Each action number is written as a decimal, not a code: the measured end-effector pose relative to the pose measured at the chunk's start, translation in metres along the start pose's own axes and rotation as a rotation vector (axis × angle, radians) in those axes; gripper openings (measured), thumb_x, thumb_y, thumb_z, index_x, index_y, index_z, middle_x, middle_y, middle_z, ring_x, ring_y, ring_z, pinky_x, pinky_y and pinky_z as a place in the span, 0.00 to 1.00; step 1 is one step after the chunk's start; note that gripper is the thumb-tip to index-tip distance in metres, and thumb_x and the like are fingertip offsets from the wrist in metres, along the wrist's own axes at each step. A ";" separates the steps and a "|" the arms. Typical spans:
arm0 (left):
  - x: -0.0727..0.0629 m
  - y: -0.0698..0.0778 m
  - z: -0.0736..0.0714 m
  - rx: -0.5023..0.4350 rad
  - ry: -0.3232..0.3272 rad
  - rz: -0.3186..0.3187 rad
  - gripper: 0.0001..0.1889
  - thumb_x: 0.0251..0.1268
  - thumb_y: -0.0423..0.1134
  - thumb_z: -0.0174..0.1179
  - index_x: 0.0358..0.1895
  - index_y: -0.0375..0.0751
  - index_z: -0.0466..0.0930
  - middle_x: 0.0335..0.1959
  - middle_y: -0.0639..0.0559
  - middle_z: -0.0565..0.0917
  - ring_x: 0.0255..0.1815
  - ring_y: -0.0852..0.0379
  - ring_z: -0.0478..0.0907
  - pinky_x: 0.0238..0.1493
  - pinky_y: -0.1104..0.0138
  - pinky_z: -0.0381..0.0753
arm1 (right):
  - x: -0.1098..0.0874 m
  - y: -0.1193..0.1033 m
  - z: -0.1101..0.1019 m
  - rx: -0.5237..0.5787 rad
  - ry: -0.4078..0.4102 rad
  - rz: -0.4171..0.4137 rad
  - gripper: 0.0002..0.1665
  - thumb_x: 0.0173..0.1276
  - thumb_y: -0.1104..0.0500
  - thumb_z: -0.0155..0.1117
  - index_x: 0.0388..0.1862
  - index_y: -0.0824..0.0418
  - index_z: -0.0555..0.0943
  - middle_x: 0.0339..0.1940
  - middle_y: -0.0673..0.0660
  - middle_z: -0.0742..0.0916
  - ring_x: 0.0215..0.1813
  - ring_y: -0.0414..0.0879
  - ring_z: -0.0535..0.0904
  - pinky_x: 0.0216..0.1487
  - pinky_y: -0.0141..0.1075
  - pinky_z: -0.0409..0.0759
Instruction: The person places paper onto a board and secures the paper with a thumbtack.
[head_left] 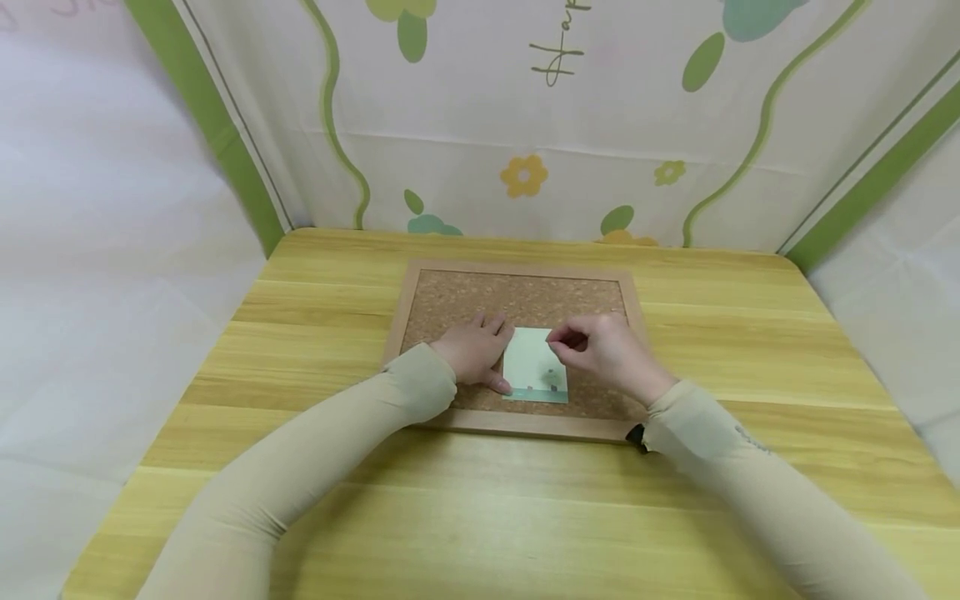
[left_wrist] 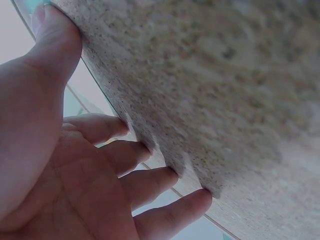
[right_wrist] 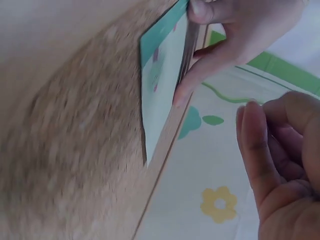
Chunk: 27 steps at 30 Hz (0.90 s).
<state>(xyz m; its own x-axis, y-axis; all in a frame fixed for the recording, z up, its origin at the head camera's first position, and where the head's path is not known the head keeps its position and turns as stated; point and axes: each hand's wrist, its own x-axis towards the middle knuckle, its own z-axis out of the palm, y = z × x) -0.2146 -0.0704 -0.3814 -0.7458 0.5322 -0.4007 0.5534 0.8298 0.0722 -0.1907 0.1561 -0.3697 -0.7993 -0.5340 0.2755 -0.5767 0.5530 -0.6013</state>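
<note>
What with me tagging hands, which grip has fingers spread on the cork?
The left grip, at the left edge of the card; the right grip is raised off the cork, thumb and finger together.

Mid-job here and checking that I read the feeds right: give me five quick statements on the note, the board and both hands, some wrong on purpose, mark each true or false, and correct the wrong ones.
1. The note lies on the cork board. True.
2. The left hand is lifted well clear of the cork board. False: its fingertips touch the cork.
3. The note's green stripe runs along the edge nearest the person. True.
4. The right hand has its fingers spread wide. False: they are curled, with the thumb close to the index finger.
5. The cork board stands upright. False: it lies flat on the table.
</note>
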 end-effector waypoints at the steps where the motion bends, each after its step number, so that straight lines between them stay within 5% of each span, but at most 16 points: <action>1: 0.000 0.000 0.000 -0.001 -0.001 0.001 0.56 0.58 0.67 0.59 0.80 0.39 0.44 0.80 0.40 0.44 0.78 0.35 0.44 0.73 0.49 0.56 | 0.000 -0.001 0.000 0.028 0.002 0.020 0.03 0.65 0.67 0.69 0.36 0.64 0.88 0.30 0.50 0.88 0.30 0.39 0.83 0.33 0.32 0.83; 6: -0.001 -0.001 0.000 0.003 0.004 0.006 0.56 0.58 0.68 0.59 0.80 0.39 0.44 0.80 0.40 0.45 0.78 0.35 0.45 0.72 0.49 0.57 | -0.002 -0.003 -0.002 0.163 -0.007 0.113 0.04 0.67 0.65 0.69 0.39 0.63 0.88 0.35 0.52 0.89 0.35 0.41 0.85 0.37 0.33 0.84; 17: 0.000 -0.002 0.002 0.015 0.013 0.008 0.56 0.57 0.68 0.58 0.80 0.39 0.45 0.80 0.40 0.46 0.78 0.35 0.46 0.71 0.49 0.59 | 0.001 -0.008 0.000 0.462 0.031 0.134 0.04 0.67 0.67 0.67 0.39 0.69 0.85 0.40 0.68 0.88 0.38 0.55 0.88 0.39 0.40 0.85; 27: 0.001 -0.004 0.003 0.010 0.026 0.021 0.56 0.59 0.68 0.59 0.80 0.38 0.44 0.80 0.40 0.46 0.77 0.34 0.47 0.71 0.49 0.59 | 0.003 -0.014 0.004 0.478 0.025 0.107 0.09 0.64 0.66 0.71 0.43 0.66 0.88 0.38 0.57 0.90 0.38 0.49 0.88 0.40 0.39 0.85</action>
<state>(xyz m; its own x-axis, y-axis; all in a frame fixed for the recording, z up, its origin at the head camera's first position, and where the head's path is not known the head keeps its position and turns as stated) -0.2159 -0.0736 -0.3850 -0.7432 0.5540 -0.3751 0.5728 0.8166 0.0711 -0.1845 0.1445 -0.3635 -0.8571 -0.4715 0.2075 -0.3535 0.2453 -0.9027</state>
